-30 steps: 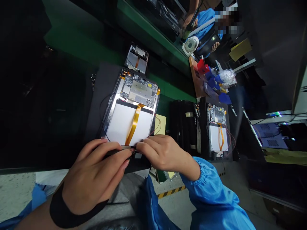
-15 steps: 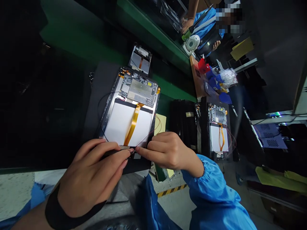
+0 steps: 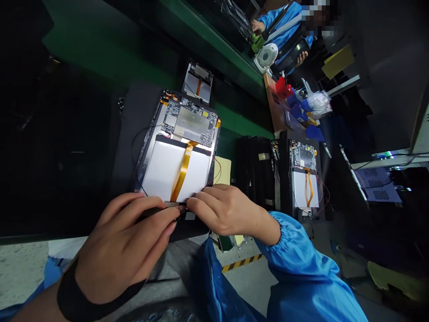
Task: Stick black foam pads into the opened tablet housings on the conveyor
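An opened tablet (image 3: pixel 157 174) lies in front of me, its circuit board (image 3: pixel 191 127) at the far end and white battery cells (image 3: pixel 197 172) nearer me. An orange ribbon cable (image 3: pixel 182 172) runs lengthwise over the cells. My left hand (image 3: pixel 130 241) is closed on the near edge, fingers bent over the rim and fingertips close together. My right hand (image 3: pixel 228 208) touches the same edge at its right part, fingers curled in. What lies under its fingertips is hidden. Thin wires (image 3: pixel 217 172) loop out at the tablet's right side.
A second opened tablet (image 3: pixel 198 85) lies beyond mine, another (image 3: pixel 304 179) to the right. Black stacked parts (image 3: pixel 254 170) and a yellow sheet (image 3: pixel 224 165) are between. A small white fan (image 3: pixel 267 56) stands farther off, near a co-worker's blue sleeve (image 3: pixel 273 18).
My right hand's outstretched index finger has drawn in, and the hand is now curled tighter at the near edge. My left hand stays at the edge. The view has shifted slightly.
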Available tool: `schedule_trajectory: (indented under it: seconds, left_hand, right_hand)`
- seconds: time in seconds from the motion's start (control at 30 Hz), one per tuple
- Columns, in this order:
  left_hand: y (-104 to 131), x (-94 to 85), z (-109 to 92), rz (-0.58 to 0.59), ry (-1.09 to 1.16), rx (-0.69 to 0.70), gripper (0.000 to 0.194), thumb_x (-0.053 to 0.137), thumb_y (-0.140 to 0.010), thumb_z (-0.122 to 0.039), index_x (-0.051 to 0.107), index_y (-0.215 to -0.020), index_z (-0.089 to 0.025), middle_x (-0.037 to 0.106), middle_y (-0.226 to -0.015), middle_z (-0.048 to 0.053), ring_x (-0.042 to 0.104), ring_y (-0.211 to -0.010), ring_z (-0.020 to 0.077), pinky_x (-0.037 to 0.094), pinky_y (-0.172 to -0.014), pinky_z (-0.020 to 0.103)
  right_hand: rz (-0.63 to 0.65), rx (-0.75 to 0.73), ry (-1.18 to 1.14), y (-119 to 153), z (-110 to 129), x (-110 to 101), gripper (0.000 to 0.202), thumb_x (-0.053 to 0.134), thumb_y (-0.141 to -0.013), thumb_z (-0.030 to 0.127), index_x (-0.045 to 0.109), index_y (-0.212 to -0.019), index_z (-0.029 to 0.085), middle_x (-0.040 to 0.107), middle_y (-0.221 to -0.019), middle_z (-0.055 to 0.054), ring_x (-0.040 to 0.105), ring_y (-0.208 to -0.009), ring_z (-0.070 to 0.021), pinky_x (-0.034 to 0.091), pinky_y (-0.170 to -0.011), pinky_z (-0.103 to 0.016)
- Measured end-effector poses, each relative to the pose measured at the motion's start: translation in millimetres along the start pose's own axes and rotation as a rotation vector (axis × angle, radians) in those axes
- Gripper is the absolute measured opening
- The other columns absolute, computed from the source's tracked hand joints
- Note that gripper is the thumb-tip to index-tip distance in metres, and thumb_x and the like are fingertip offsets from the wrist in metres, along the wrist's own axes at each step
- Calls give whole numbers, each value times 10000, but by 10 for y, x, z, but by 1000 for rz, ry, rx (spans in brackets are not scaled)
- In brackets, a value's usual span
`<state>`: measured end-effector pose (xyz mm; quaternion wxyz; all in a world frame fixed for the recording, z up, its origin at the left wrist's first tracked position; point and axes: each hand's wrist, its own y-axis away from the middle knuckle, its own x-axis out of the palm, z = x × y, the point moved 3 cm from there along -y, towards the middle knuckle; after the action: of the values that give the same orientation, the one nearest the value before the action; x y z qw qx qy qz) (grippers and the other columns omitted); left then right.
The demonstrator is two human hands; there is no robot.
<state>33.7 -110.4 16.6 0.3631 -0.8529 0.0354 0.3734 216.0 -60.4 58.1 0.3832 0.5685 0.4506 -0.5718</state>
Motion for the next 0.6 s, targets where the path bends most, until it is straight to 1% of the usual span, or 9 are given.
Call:
schedule_trajectory:
  seconds: [0.07,0.27,0.33,0.47,0.6]
  left_hand:
    - [-2,3,-15,0,-8,10,186,493,-989,-73,621,-1098,-152,731,-910,60,661,-898,232,470,-920,439]
    - [19,52,-89,27,-51,16,255,488,-964,-20,614,-1156,-132,748,-932,73,681,-936,264,455,-972,495]
    - [10,69,-113,33,-39,7,262,464,-970,-20,605,-1161,-129,747,-930,76,673,-944,264,447,-986,498]
    - [-45,87,-142,50,5,-23,241,437,-971,-30,584,-1129,-137,746,-922,56,650,-906,231,442,-970,446]
    - [-75,90,-127,44,30,-73,193,423,-989,-78,570,-1079,-164,718,-905,32,634,-863,199,440,-968,400]
  right_hand:
    - [-20,17,-9,27,-10,8,158,432,-1076,118,577,-1014,110,609,-749,-2,553,-611,-144,399,-554,-302]
    - [-164,51,-45,98,-24,44,192,396,-1075,103,573,-1006,129,593,-699,11,518,-593,-142,408,-565,-295]
    - [-192,54,-46,117,-17,61,184,404,-1068,103,577,-1014,128,587,-695,11,523,-595,-143,401,-562,-292]
    - [-207,67,-44,144,-1,85,139,448,-1046,99,587,-1046,111,585,-700,6,541,-606,-148,392,-557,-290]
    - [-253,85,-55,152,5,98,158,435,-1053,95,591,-1036,112,602,-692,6,534,-591,-145,399,-553,-290]
